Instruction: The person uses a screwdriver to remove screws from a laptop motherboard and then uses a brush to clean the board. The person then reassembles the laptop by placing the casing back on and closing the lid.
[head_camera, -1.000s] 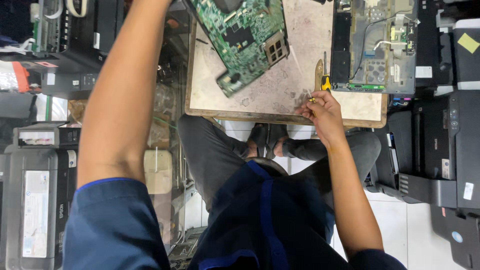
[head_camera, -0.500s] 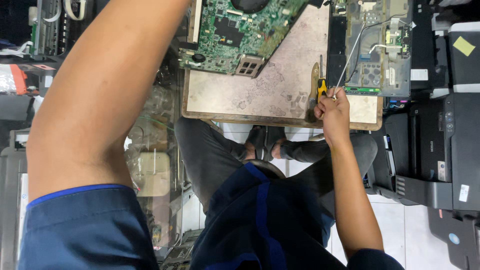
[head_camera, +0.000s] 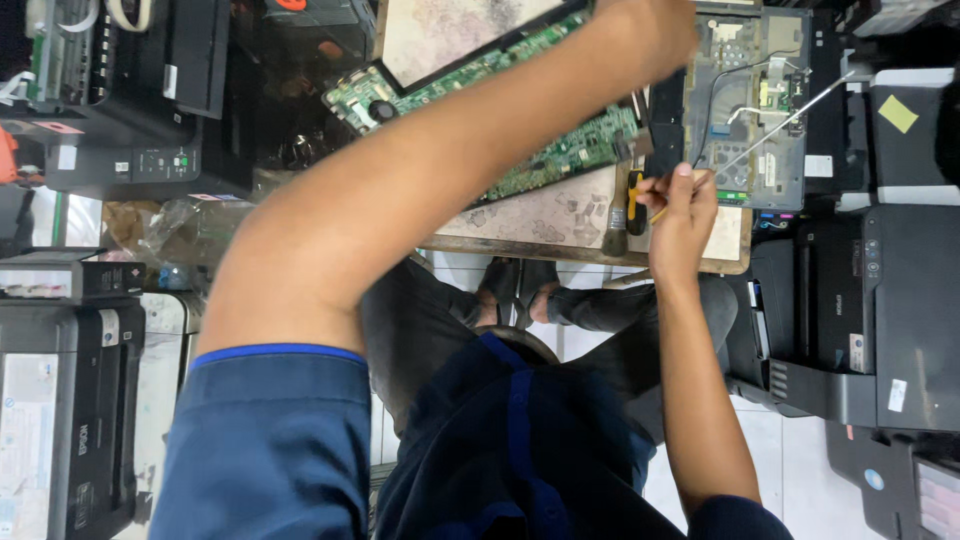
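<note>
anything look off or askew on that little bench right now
The green circuit board sits tilted, one end lifted off the worn wooden bench by the left hand. The right hand holds a thin screwdriver angled over the opened device beside it. Nothing looks spilled or broken.

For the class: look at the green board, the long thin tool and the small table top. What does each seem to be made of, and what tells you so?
Green board: likely fibreglass laminate with a glossy green coating, studded with small components. Long thin tool, held in the right hand: a shiny grey shaft, probably steel. Table top: seemingly wood or board, with a matte, worn, blotchy pale surface and brown edge.
</note>
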